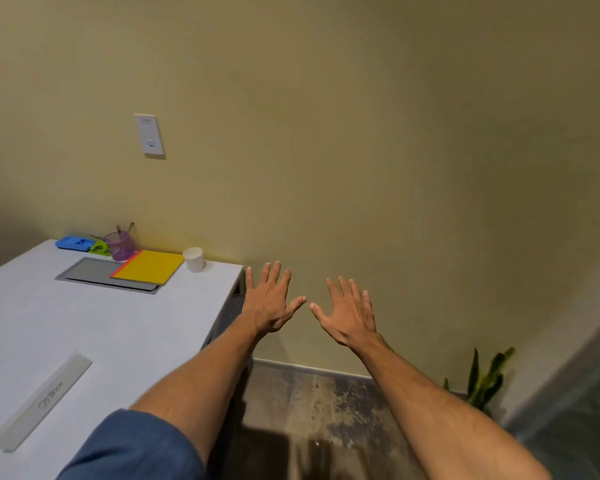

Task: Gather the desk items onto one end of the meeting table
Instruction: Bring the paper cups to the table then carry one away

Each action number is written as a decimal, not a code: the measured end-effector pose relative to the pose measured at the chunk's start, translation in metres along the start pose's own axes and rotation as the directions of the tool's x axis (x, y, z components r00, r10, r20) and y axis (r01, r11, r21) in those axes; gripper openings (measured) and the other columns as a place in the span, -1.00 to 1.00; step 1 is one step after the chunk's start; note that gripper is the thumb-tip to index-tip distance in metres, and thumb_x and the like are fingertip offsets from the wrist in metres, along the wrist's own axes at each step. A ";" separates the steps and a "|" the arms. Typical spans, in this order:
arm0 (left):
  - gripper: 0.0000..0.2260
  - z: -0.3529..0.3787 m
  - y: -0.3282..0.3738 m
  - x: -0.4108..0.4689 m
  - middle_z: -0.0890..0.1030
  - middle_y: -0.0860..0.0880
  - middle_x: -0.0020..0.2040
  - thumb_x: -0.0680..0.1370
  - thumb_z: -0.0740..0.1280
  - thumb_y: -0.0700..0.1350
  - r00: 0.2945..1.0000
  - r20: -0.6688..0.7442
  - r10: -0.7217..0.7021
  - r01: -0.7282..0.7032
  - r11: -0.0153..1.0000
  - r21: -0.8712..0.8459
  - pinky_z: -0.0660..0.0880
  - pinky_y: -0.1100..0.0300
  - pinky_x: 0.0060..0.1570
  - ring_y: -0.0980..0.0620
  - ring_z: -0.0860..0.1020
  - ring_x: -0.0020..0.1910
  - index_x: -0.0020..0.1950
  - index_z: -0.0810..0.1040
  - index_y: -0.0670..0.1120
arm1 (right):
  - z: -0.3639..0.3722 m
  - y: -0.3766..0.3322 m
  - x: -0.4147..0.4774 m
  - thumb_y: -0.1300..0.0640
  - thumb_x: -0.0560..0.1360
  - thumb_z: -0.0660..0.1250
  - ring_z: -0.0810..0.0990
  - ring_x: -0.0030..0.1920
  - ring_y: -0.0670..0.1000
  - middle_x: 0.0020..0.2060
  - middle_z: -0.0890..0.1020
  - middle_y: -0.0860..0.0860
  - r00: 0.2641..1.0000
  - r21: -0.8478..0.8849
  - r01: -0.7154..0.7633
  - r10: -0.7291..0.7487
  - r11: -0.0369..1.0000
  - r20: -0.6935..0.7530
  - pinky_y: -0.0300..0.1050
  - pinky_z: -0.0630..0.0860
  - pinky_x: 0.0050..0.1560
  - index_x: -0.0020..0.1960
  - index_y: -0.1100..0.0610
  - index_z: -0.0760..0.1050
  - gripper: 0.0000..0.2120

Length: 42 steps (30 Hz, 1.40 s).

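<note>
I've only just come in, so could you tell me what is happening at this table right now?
A person stands at the white table with both arms stretched out, the left hand and right hand open, fingers spread, holding nothing, off the table's edge. At the far end by the wall sit a yellow folder, a paper cup, a purple pen holder, a blue item and a green item. A clear ruler lies apart, nearer.

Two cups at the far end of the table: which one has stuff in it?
The purple translucent cup, with dark pens or sticks poking out, left of the yellow folder. The white paper cup on the folder's right shows nothing protruding.
</note>
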<state>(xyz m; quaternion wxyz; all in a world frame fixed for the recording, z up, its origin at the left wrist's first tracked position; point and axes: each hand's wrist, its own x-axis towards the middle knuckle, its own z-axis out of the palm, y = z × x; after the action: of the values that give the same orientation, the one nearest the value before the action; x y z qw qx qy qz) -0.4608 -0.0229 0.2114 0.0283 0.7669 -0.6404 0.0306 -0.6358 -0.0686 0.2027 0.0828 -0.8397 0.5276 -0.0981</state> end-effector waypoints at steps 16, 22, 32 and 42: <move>-0.20 0.039 -0.181 0.050 -0.05 -0.10 0.59 0.47 -0.23 0.42 0.895 0.034 -0.444 0.445 0.891 -0.092 -0.19 -0.26 0.44 -0.11 -0.07 0.56 0.57 0.06 -0.04 | 0.065 -0.136 0.174 -0.32 0.54 0.04 0.00 0.56 0.12 0.55 0.11 0.08 0.936 0.047 0.319 -0.323 0.947 0.138 0.20 -0.06 0.51 0.56 0.02 0.04 -0.29; -0.24 0.064 -0.226 0.068 -0.10 -0.09 0.59 0.50 -0.19 0.40 0.834 0.066 -0.548 0.552 0.829 -0.088 -0.23 -0.25 0.43 -0.11 -0.11 0.57 0.58 0.04 -0.03 | 0.099 -0.173 0.234 -0.32 0.54 0.03 0.05 0.54 0.13 0.54 0.14 0.06 0.881 0.053 0.441 -0.444 0.896 0.162 0.21 -0.01 0.51 0.55 0.02 0.08 -0.32; -0.31 0.113 -0.288 0.140 -0.10 -0.10 0.59 0.57 -0.08 0.34 0.708 0.145 -0.691 0.706 0.696 -0.132 -0.26 -0.23 0.45 -0.12 -0.11 0.57 0.58 0.01 -0.04 | 0.174 -0.229 0.360 -0.23 0.56 0.12 0.05 0.54 0.13 0.53 0.14 0.08 0.756 0.072 0.600 -0.594 0.797 0.275 0.18 0.05 0.48 0.55 0.05 0.06 -0.34; -0.14 0.186 -0.333 0.191 -0.09 -0.07 0.60 0.39 -0.35 0.42 0.595 0.217 -0.774 0.803 0.583 -0.121 -0.30 -0.18 0.44 -0.09 -0.11 0.57 0.59 -0.04 -0.01 | 0.256 -0.269 0.466 -0.09 0.54 0.27 0.17 0.48 0.13 0.49 0.21 0.09 0.642 0.036 0.715 -0.677 0.698 0.360 0.11 0.23 0.41 0.52 0.04 0.12 -0.37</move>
<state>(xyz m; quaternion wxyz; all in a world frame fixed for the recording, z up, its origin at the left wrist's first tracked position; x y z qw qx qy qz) -0.0976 -0.1660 0.0407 0.0732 0.9641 -0.2323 -0.1057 -0.1399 -0.3650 0.0561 0.0838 -0.9843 0.1449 0.0560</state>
